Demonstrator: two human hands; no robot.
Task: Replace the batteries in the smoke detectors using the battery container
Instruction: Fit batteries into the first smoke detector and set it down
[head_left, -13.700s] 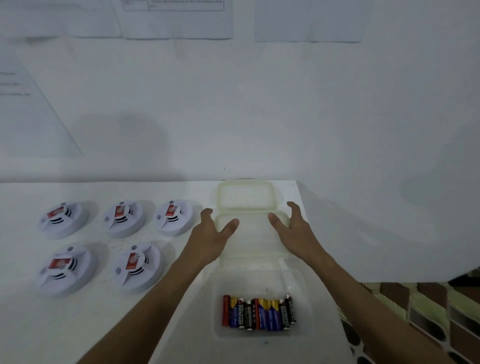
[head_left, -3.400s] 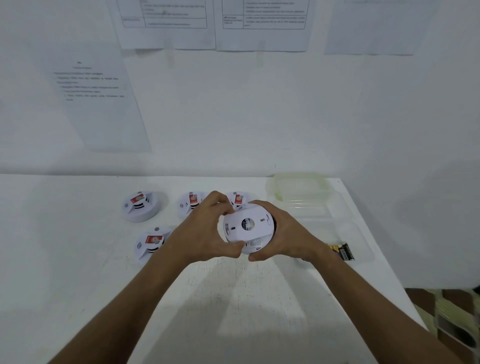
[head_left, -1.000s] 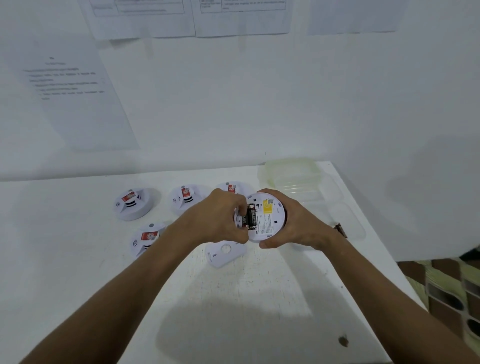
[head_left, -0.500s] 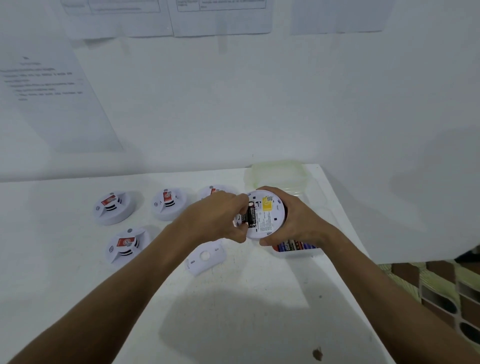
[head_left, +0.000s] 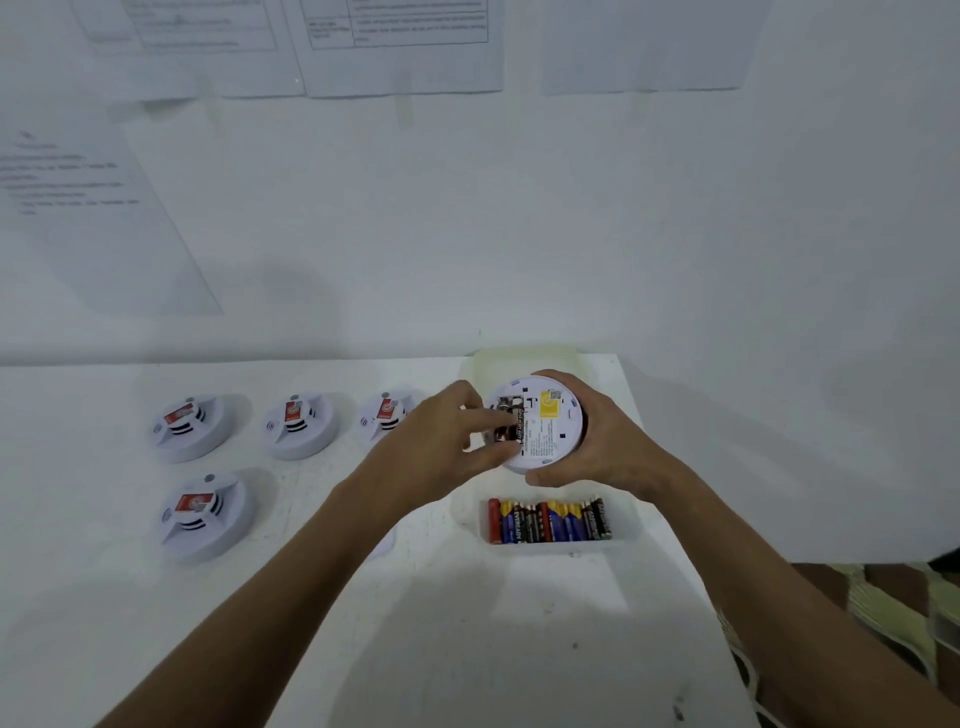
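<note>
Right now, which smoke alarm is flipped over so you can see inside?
The smoke detector held in the right hand. Its back shows, batteries exposed; the four detectors on the table lie face up.

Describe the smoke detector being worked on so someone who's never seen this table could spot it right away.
At the table's far right, just beyond the clear battery container, one smoke detector is held up in the right hand. Unlike the four lying face-up at left, its back shows, with a yellow sticker.

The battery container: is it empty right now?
No, the battery container on the table holds a row of batteries lying side by side.
</note>
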